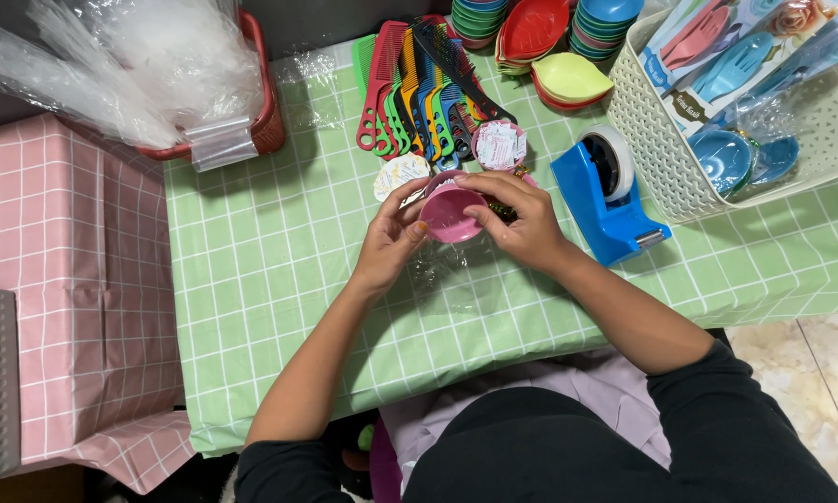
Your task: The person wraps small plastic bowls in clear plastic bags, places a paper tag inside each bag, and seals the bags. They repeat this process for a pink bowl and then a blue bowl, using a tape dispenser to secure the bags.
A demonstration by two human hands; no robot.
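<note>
I see a blue tape dispenser [608, 200] on the green checked tablecloth [270, 270], just beside a white perforated basket [656, 158] of packaged blue and pink goods. A fan of coloured combs [419, 93] lies further back, with stacked small bowls [479, 19] and leaf-shaped dishes [571, 76] behind it. To my left, a red basket [268, 112] holds clear plastic bags (crumpled, contents unclear), near a pink checked cloth [74, 279].

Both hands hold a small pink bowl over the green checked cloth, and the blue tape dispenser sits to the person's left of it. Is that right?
Not quite. In the head view the blue tape dispenser sits to the person's right of the pink bowl, not the left. The rest holds: the left hand and right hand both hold the bowl over the green checked cloth.
</note>
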